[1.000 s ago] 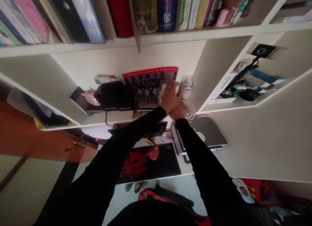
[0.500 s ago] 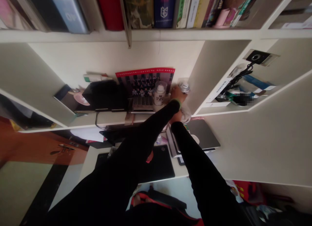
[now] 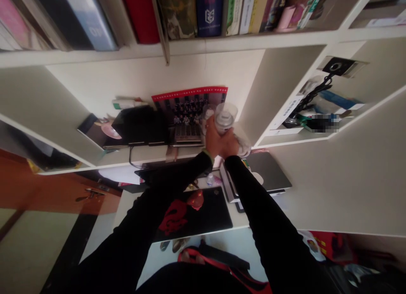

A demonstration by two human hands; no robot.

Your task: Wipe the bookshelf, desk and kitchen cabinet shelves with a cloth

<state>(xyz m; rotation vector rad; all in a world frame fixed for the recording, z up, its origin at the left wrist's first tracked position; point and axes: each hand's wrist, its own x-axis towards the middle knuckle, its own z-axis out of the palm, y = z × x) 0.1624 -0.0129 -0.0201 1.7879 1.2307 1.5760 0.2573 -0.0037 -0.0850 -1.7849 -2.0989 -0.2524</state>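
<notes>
A can (image 3: 225, 120) with a clear cap and silvery top is upright at the shelf, with my left hand (image 3: 214, 137) closed around its left side. My right hand (image 3: 230, 144) is closed on a whitish-grey cloth (image 3: 244, 148), which bulges out on its right. Both hands are close together, and the right one seems to touch the can's lower part. Just behind my left hand is a white bottle (image 3: 208, 115) with a clear cover, partly hidden. A group photo (image 3: 187, 104) with a red top border leans on the back wall.
Left on the shelf are a black box (image 3: 139, 126) and a pink dish (image 3: 111, 131). Books (image 3: 209, 15) fill the shelf above. Below are a dark mouse pad (image 3: 209, 213) and a closed grey laptop (image 3: 271, 171). A webcam (image 3: 338, 66) sits in the right compartment.
My left hand has drawn left and nearer from the shelf's right corner, bringing the can beside my right hand. The cloth stays in my right hand. The view has shifted slightly.
</notes>
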